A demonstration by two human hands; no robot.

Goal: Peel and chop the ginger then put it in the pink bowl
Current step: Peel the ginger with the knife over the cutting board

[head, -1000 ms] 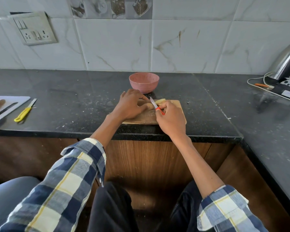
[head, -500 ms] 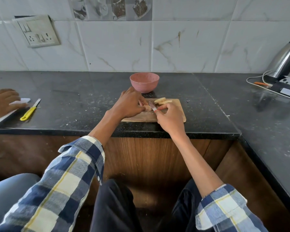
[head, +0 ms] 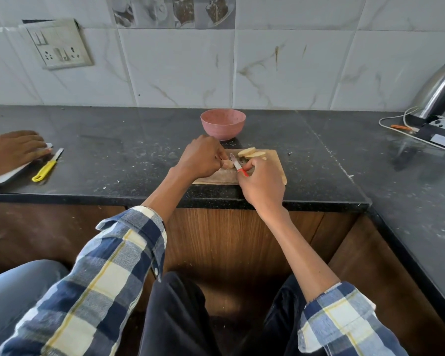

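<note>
On the wooden chopping board (head: 276, 160) before a pink bowl (head: 223, 123), left hand (head: 202, 158) fingers pinch pale peeled ginger (head: 228, 163); right hand (head: 262, 185) grips a red-handled knife (head: 236, 164) touching it.

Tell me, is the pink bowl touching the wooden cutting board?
Apart. The head view shows a strip of dark counter between the base of the pink bowl and the far edge of the wooden cutting board.

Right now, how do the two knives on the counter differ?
The red-handled knife is gripped in the right hand, blade at the ginger on the cutting board; the yellow-handled knife lies unheld on the bare counter, far left. Both are small, with light blades.
</note>
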